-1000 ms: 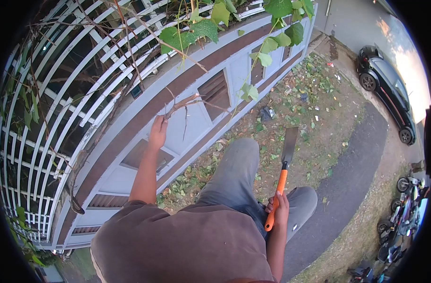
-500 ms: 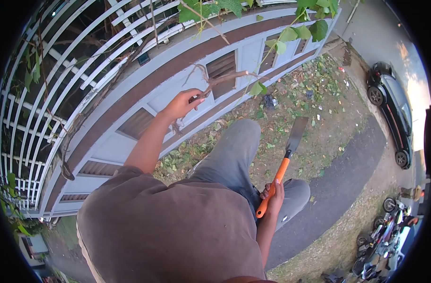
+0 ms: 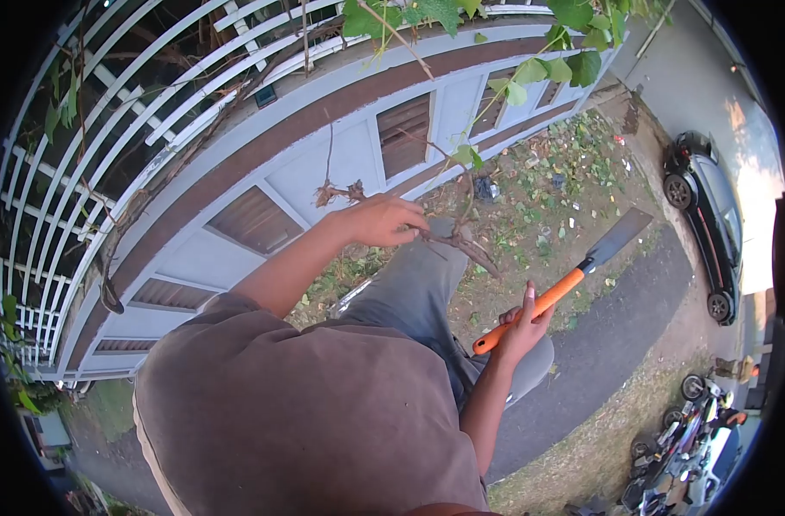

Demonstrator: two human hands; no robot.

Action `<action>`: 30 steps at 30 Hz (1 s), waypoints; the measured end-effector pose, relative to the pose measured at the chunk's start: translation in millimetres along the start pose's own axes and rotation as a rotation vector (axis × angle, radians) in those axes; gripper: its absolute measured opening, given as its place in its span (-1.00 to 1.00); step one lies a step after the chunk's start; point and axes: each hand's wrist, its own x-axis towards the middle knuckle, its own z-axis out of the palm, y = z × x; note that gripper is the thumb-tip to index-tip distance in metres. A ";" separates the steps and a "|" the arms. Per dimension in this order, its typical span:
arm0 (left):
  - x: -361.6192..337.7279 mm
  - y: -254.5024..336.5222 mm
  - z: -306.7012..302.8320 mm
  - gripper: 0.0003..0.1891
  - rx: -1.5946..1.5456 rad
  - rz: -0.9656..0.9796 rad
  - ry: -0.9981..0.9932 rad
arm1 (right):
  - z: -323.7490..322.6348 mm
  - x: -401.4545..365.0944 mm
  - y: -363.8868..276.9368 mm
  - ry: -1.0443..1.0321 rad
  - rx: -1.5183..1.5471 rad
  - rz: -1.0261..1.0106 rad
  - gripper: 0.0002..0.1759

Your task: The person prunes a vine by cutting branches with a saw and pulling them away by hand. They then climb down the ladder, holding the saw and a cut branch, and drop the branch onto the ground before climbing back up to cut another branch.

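My left hand [image 3: 382,221] is closed around a dry, twisted branch [image 3: 472,248], held out over my bent knee. Thin twigs and brown clumps stick out on both sides of the fingers. In my right hand [image 3: 523,328] is a machete [image 3: 554,295] with an orange handle and a short, broad, square-ended blade. Its blade points up and to the right, away from my body. The right fingers wrap the middle of the handle, below the branch's thick end.
A low white and brown wall [image 3: 315,176] topped by a white railing [image 3: 165,129] curves along my left. Green vine leaves [image 3: 573,64] hang over it. Fallen leaves and litter cover the ground [image 3: 547,181]. A black car [image 3: 700,219] and several motorcycles [image 3: 680,443] stand at the right.
My left hand has brought the branch down and right, from against the wall to over my knee. My right hand has risen, and the machete now tilts further right.
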 end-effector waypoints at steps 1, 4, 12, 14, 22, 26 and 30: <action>0.9 6.1 1.3 -0.69 0.041 0.024 -0.051 | 6.4 0.1 -5.5 -0.004 -0.007 0.004 -0.58; 7.9 14.0 13.5 -0.68 0.111 0.111 -0.128 | 26.2 2.5 -25.8 -0.036 0.078 0.012 -0.53; 8.8 25.4 41.3 -0.70 0.115 0.273 -0.236 | 31.6 23.3 -22.5 -0.367 0.226 0.523 -0.47; 9.2 21.1 45.5 -0.70 0.087 0.328 -0.200 | 30.9 25.4 -13.0 -0.507 0.282 0.644 -0.44; 2.5 3.1 46.0 -0.65 0.002 0.219 -0.255 | 49.0 6.1 -18.1 -0.647 0.363 0.730 -0.57; -4.6 -6.2 48.2 -0.58 0.029 0.221 -0.121 | 61.4 -5.0 -25.6 -0.752 0.206 0.524 -0.59; -41.7 11.6 35.1 -0.59 0.022 0.068 0.548 | 63.5 -4.3 -31.9 -0.695 0.227 0.602 -0.53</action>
